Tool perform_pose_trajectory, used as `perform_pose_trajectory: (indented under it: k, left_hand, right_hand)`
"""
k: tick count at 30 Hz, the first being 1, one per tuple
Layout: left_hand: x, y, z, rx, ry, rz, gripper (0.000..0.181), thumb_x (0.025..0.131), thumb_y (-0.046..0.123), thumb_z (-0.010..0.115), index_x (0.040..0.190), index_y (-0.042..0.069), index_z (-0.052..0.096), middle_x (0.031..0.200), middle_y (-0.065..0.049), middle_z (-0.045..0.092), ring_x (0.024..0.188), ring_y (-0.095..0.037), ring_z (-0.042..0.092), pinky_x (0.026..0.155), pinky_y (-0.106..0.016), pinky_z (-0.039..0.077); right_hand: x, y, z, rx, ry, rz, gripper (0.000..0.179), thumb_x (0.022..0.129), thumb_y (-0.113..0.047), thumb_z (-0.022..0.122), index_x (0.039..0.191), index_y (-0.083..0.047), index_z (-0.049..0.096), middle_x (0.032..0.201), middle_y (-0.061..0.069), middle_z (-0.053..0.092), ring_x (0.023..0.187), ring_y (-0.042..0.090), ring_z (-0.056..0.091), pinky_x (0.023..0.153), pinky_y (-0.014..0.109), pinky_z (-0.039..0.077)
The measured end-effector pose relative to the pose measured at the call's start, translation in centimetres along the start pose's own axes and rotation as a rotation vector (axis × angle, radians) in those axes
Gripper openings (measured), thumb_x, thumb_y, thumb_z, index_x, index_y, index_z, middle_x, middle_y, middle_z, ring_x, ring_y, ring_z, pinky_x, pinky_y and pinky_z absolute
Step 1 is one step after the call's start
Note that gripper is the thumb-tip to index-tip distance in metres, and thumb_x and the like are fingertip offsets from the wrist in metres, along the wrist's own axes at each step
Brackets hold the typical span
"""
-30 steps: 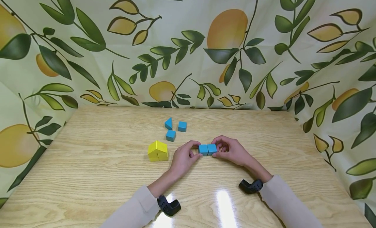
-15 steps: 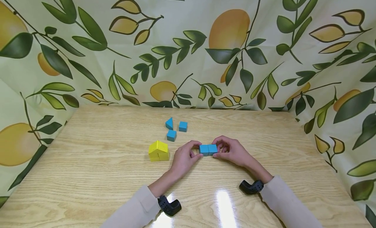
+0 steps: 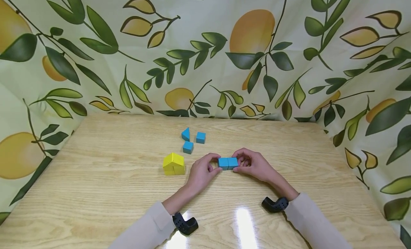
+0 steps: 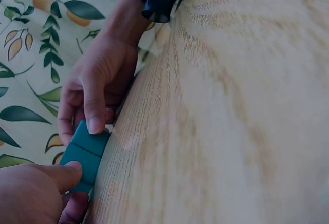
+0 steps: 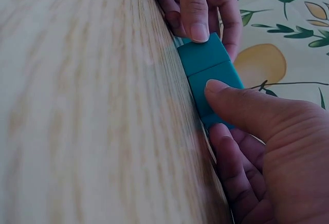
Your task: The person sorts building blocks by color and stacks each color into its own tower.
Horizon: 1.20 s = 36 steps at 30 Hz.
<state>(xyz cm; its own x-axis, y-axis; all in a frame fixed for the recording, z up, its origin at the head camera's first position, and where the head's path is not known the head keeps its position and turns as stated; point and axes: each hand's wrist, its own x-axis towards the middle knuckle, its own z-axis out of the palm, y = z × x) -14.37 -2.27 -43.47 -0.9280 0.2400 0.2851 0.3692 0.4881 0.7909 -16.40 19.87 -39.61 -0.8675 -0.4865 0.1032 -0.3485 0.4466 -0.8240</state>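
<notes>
Two blue blocks [image 3: 228, 163] sit end to end on the desk [image 3: 128, 199], to the right of a yellow house [image 3: 173, 164] made of several pieces. The left hand [image 3: 199, 174] pinches the left block near its outer end, and the right hand [image 3: 255, 165] does the same with the right block, thumbs in front and fingers behind. Holding from opposite ends probably serves to keep the inner faces together and the tops level; only a thin seam parts them. The yellow house stands just beside the left hand, perhaps set off to leave room for both hands. Farther back, a front cube [image 3: 188, 147], a rear cube [image 3: 201, 137] and a blue wedge [image 3: 186, 134] lie near one another, likely placed there to be out of the way yet reachable.

Only the head view shows these other pieces. The left wrist view adds the left thumb [image 4: 71, 173] lying against the side of its block, and the right wrist view shows the right thumb [image 5: 218, 88] likewise, with bent fingers below. How hard either hand presses, I cannot tell.
</notes>
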Motion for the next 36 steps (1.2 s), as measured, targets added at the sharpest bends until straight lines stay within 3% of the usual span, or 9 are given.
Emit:
perform_pose_trajectory:
  k: [11,18,25,30,36]
  left_hand:
    - [0.1,-0.1,-0.2,-0.008,0.002,-0.004,0.037,0.082,0.009,0.076,0.116,0.010,0.063,0.096,-0.002,0.065,0.056,-0.004,0.046,0.054,-0.022,0.040]
    - [0.2,-0.2,-0.1,0.009,-0.009,0.010,0.045,0.078,0.007,0.079,0.120,0.009,0.061,0.098,-0.002,0.067,0.056,-0.002,0.048,0.055,-0.022,0.041]
    - [0.1,-0.2,0.1,0.018,-0.009,0.028,0.048,0.079,0.007,0.078,0.122,0.008,0.059,0.103,-0.003,0.067,0.057,-0.002,0.049,0.059,-0.023,0.040]
    - [0.1,-0.3,0.1,0.029,0.003,0.035,0.047,0.079,0.008,0.079,0.121,0.009,0.059,0.102,-0.003,0.067,0.058,-0.002,0.049,0.062,-0.025,0.040]
    - [0.0,-0.3,0.1,0.035,0.009,0.031,0.045,0.079,0.008,0.078,0.120,0.009,0.060,0.102,-0.003,0.067,0.059,-0.001,0.049,0.064,-0.026,0.040]
  right_hand:
    - [0.3,-0.1,0.0,-0.020,-0.004,-0.012,0.035,0.079,-0.004,0.078,0.109,-0.003,0.061,0.082,0.009,0.059,0.066,0.021,0.054,0.060,0.026,0.047]
    - [0.0,0.1,-0.1,0.030,-0.014,-0.034,0.040,0.078,-0.004,0.078,0.114,-0.001,0.060,0.084,0.013,0.060,0.067,0.022,0.056,0.061,0.027,0.048]
    - [0.1,0.8,-0.2,0.077,-0.009,-0.010,0.041,0.083,-0.003,0.073,0.120,0.003,0.057,0.107,0.016,0.062,0.079,0.027,0.058,0.064,0.028,0.048]
    - [0.6,2.4,-0.4,0.118,0.001,0.019,0.037,0.088,-0.006,0.069,0.123,-0.003,0.057,0.114,0.016,0.062,0.073,0.025,0.056,0.054,0.027,0.045]
    - [1.7,1.7,-1.3,0.052,0.002,-0.026,0.033,0.087,-0.016,0.071,0.119,-0.011,0.060,0.110,0.012,0.062,0.070,0.021,0.055,0.053,0.027,0.045]
